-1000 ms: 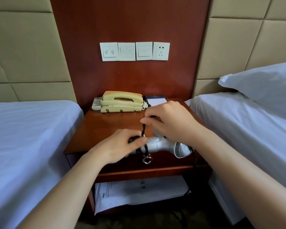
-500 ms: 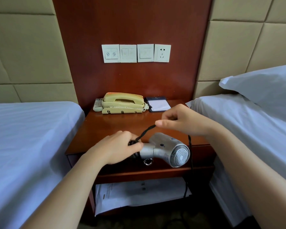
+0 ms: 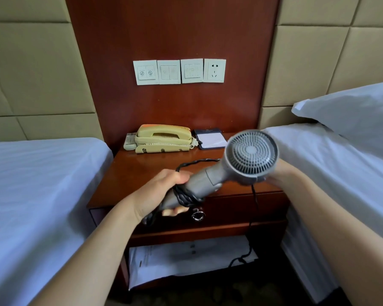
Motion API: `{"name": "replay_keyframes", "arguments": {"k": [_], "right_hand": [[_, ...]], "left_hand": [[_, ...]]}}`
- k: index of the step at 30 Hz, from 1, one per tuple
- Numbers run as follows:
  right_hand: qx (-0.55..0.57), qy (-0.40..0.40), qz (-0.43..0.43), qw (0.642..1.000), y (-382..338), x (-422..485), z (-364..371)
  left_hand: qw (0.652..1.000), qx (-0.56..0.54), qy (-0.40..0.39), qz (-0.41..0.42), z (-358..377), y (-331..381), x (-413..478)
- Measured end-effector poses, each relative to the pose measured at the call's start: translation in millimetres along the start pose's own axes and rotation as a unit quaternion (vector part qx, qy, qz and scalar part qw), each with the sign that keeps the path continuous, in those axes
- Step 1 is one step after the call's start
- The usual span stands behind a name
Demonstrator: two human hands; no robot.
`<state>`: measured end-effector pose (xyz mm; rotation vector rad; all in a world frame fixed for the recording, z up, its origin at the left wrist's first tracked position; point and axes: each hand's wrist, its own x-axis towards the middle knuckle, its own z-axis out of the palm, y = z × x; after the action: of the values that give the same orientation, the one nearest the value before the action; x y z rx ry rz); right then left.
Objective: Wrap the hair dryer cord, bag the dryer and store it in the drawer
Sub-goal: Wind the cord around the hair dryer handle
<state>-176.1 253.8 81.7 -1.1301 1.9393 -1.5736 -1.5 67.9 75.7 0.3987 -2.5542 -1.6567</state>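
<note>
At frame centre the left hand [image 3: 161, 193] clamps the grey plastic hair dryer [image 3: 226, 171], the right hand's [image 3: 281, 175] grip is hidden, and the loose black cord [image 3: 253, 219] may unwind.

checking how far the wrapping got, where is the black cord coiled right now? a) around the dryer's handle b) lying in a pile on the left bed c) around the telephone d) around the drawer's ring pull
a: several black cord turns circle the handle of the hair dryer, gripped there by the left hand, while the rest of the cord hangs loose in front of the nightstand.
</note>
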Motion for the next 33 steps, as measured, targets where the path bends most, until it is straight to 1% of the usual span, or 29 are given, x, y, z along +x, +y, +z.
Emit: {"name": "replay_keyframes", "arguments": {"k": [1,2,3,5,6,8,9,11,13,16,18,20,23,26,29,31,33], "right_hand": [[0.016,-0.015,-0.013,1.0,5,2,0],[0.016,-0.009,-0.006,1.0,12,7,0],[0.017,-0.002,0.026,1.0,15,10,3],[0.008,-0.016,0.074,0.997,18,11,8],[0.001,-0.045,0.081,0.996,18,10,11],[-0.033,-0.107,0.087,0.99,9,5,18],[-0.064,-0.128,0.087,0.986,4,2,20],[-0.148,-0.158,0.069,0.974,-10,-4,27],[-0.228,-0.182,0.035,0.956,-25,-10,37],[-0.328,-0.203,-0.034,0.922,-40,-15,54],[-0.373,-0.198,-0.06,0.904,-48,-19,64],[-0.41,-0.19,-0.068,0.89,-55,-22,70],[-0.458,-0.18,-0.072,0.868,-67,-30,76],[-0.459,-0.151,-0.107,0.869,-76,-36,78],[-0.466,-0.115,-0.136,0.867,-73,-33,77],[-0.474,-0.086,-0.148,0.864,-67,-29,75],[-0.475,-0.05,-0.163,0.863,-64,-26,73]], "left_hand": [[1.0,-0.005,-0.001,-0.01,-8,-10,4],[0.999,-0.039,-0.004,0.006,-11,-13,10],[0.998,-0.061,0.005,0.031,-13,-17,13],[0.997,-0.051,0.044,0.03,-16,-10,10],[0.994,-0.083,0.055,0.034,-12,-2,4],[0.98,-0.169,0.049,0.089,-6,0,-10],[0.974,-0.189,0.053,0.111,-7,-4,-14],[0.97,-0.189,0.098,0.115,-14,-17,-10],[0.962,-0.213,0.13,0.113,-15,-21,-4],[0.944,-0.27,0.149,0.116,-14,-20,1],[0.945,-0.274,0.157,0.088,-14,-19,1],[0.951,-0.248,0.176,0.055,-13,-16,2],[0.958,-0.184,0.217,0.028,-7,-15,3],[0.967,-0.087,0.238,0.037,0,-14,6],[0.961,0.01,0.268,0.063,5,-16,11],[0.96,0.063,0.267,0.059,9,-16,14],[0.961,0.107,0.249,0.052,12,-13,14]]}}
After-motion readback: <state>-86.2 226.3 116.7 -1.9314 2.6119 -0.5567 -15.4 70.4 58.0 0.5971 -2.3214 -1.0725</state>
